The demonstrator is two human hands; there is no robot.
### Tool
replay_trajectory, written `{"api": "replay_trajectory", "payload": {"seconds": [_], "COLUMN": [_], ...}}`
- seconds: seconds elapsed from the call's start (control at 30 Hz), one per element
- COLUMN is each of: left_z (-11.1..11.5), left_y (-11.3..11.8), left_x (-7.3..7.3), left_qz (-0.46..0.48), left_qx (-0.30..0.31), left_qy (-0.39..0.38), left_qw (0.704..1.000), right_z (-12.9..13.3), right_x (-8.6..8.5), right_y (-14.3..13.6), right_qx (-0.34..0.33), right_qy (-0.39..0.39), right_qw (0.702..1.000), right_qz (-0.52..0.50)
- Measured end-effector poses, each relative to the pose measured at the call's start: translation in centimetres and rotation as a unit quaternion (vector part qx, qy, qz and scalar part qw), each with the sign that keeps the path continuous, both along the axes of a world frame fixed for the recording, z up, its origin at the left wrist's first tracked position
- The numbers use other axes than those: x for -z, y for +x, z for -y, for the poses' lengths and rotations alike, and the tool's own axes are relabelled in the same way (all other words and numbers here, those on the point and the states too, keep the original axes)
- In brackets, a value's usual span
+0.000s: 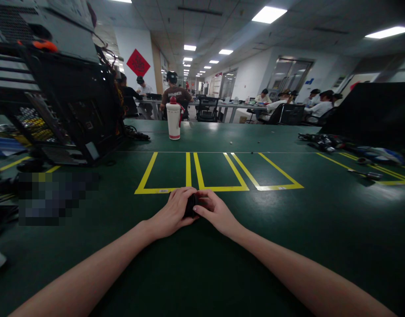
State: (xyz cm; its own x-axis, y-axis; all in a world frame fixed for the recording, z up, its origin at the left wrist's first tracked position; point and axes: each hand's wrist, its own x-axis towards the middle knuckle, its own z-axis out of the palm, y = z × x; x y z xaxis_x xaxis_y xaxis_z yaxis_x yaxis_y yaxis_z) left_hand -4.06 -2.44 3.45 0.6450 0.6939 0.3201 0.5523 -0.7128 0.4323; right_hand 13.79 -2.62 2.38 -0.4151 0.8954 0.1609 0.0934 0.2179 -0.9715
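Note:
A small black object (190, 207), its kind not clear to me, is held between my two hands just above or on the green table. My left hand (176, 211) wraps over its left side and top, fingers closed around it. From the other side my right hand (217, 211) grips it, thumb in front and fingers curled behind. Most of the object is hidden by the fingers. Right beyond the hands lie the yellow tape outlines (215, 188) on the table (202, 273).
At the left stands a large open black computer case (86, 110) with cables. A white bottle with a red lid (173, 119) stands farther back. Cables and dark parts (324, 143) lie at the right beside a black panel (370, 114). Several people sit at tables behind.

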Motion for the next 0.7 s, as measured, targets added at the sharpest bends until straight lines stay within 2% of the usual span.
{"api": "replay_trajectory", "payload": {"seconds": [0.2,0.53,0.7], "left_z": [-0.07,-0.08,-0.02], "left_y": [-0.04,-0.05,-0.10], "left_x": [0.23,0.17,0.25], "left_qz": [0.001,-0.003,-0.002], "left_qx": [0.006,-0.001,0.001], "left_qy": [0.013,0.005,0.008], "left_qw": [1.000,1.000,1.000], "right_z": [-0.01,0.02,0.22], "right_x": [0.35,0.09,-0.14], "right_y": [0.07,-0.19,-0.03], "right_qx": [-0.033,0.006,-0.021], "right_qy": [0.027,0.008,0.013], "right_qw": [0.999,1.000,1.000], "right_qz": [-0.017,0.012,0.007]}}
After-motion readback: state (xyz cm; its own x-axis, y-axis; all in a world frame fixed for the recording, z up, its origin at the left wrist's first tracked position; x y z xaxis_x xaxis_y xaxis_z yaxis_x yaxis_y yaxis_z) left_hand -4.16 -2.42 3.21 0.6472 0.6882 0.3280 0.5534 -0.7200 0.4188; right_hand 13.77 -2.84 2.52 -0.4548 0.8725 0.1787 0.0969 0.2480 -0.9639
